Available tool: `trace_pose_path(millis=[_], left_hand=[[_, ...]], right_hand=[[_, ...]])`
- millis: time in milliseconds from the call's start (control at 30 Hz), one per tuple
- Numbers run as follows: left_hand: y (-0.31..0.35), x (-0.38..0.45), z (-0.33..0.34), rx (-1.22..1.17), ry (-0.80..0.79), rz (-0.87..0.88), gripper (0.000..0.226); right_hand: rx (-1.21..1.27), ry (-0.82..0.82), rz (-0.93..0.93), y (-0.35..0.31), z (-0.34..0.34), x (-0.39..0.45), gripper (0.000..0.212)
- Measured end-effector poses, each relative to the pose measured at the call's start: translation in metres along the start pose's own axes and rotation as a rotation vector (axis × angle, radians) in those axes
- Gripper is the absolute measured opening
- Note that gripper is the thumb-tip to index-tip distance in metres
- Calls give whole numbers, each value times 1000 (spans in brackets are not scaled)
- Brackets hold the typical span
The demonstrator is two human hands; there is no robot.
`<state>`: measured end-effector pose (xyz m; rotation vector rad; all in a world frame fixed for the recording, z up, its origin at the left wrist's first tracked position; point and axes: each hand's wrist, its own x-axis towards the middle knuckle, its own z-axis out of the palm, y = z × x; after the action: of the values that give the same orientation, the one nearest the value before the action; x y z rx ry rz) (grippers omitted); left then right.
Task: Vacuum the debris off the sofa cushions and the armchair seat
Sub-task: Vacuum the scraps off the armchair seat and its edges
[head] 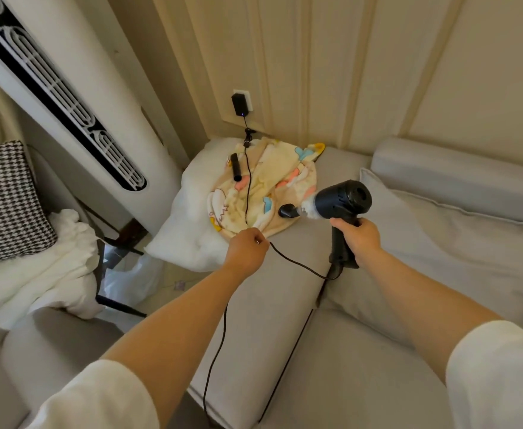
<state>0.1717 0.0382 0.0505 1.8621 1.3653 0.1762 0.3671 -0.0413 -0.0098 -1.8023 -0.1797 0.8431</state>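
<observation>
A black handheld vacuum, gripped by its handle and held upright above the grey sofa cushions, points its white-fluff-clogged nozzle left toward a cartoon-print blanket, its thin black cord trailing from the handle's base.

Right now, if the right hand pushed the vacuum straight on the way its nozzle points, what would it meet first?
Probably the patterned blanket: the right hand holds the handheld vacuum with its nozzle aimed left, already at the blanket's edge. Depth is unclear.
</observation>
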Motion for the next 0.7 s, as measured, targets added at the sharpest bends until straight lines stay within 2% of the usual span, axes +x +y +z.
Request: trace_pose_path(millis=[133,267,500,600,700], left_hand=[[5,10,10,13,-37,-24,16],[14,21,20,21,-31,-6,15],[11,45,16,-28,61,-57,8],[-3,56,15,-56,86,-90,6],[-23,70,20,-53,105,-115,4]], right_hand=[[-77,-6,-65,0,-7,5,28],[9,22,-79,-8,-8,16,32],[280,46,117,-12,29,48,47],[364,25,197,-3,47,63,37],[434,-98,281,11,66,80,27]])
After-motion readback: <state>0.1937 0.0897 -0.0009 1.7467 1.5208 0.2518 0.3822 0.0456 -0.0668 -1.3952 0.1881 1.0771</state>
